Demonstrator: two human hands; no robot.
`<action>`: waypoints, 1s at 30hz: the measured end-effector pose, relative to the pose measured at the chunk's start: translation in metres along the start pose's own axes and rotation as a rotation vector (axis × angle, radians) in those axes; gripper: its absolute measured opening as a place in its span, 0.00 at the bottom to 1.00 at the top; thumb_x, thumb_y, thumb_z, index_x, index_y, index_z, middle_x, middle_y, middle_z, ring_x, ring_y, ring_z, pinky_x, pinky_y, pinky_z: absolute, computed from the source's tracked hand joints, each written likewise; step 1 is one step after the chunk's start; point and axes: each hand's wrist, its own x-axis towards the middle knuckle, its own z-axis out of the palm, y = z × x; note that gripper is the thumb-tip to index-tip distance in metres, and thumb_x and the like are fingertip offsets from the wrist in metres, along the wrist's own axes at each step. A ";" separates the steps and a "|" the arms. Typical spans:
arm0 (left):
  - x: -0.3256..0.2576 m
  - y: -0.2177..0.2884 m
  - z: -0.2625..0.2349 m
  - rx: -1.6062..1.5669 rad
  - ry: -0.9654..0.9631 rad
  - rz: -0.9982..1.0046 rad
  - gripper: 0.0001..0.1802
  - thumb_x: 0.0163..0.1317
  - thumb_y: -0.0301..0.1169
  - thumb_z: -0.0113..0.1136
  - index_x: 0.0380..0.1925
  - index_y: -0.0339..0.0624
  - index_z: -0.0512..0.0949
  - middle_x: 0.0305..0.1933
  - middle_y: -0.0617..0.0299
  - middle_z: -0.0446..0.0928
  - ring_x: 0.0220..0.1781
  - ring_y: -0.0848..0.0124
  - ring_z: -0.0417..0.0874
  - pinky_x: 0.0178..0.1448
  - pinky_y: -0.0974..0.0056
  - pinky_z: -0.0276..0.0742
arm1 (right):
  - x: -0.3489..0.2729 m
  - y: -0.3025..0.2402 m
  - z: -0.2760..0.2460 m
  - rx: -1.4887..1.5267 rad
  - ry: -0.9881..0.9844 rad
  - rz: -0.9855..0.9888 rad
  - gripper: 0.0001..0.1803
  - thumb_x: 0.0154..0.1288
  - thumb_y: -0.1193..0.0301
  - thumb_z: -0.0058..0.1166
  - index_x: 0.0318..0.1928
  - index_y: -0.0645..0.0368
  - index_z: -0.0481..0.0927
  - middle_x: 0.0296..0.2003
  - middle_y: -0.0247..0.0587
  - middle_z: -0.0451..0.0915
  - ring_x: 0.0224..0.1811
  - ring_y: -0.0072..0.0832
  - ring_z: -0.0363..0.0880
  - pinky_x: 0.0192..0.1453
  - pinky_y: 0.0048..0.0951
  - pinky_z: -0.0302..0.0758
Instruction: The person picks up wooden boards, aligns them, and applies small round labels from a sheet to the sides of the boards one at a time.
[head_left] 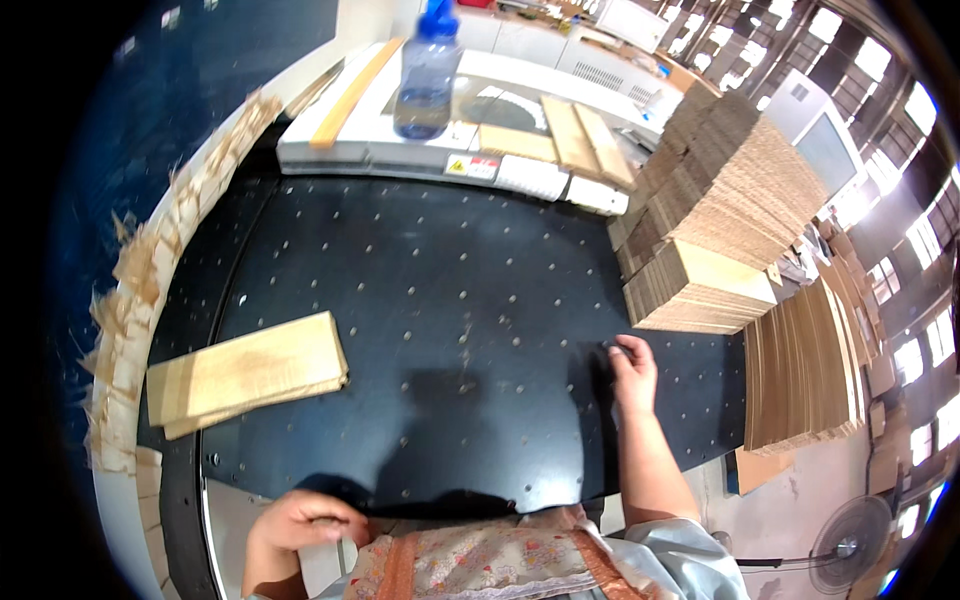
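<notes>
My right hand (633, 372) hovers over or rests on the right part of the black perforated tabletop (480, 290), its fingers curled in. Whether anything small sits under those fingertips is hidden. By the table's front edge, close to my apron, my left hand (312, 520) has loosely closed fingers, and nothing shows in it. A few thin, pale wooden boards (250, 365) lie stacked, slightly askew, at the left of the tabletop. Nearest to my right hand is a block of stacked boards (690, 290) just beyond it.
Tall stacks of brown boards (740, 170) rise at the right, with more boards (805, 370) standing beside them. A blue-capped water bottle (428, 85) and loose wooden strips (575, 135) sit on the white machine ledge at the back. Torn, peeling edging (150, 260) lines the left. A fan (848, 545) stands at lower right.
</notes>
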 end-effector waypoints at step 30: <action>0.313 -0.028 0.070 -0.347 -0.166 -0.119 0.10 0.65 0.25 0.49 0.44 0.34 0.72 0.39 0.61 0.75 0.43 0.75 0.75 0.51 0.70 0.71 | 0.256 0.014 0.168 0.174 0.183 0.327 0.22 0.57 0.60 0.55 0.49 0.60 0.72 0.44 0.41 0.72 0.43 0.31 0.68 0.46 0.35 0.66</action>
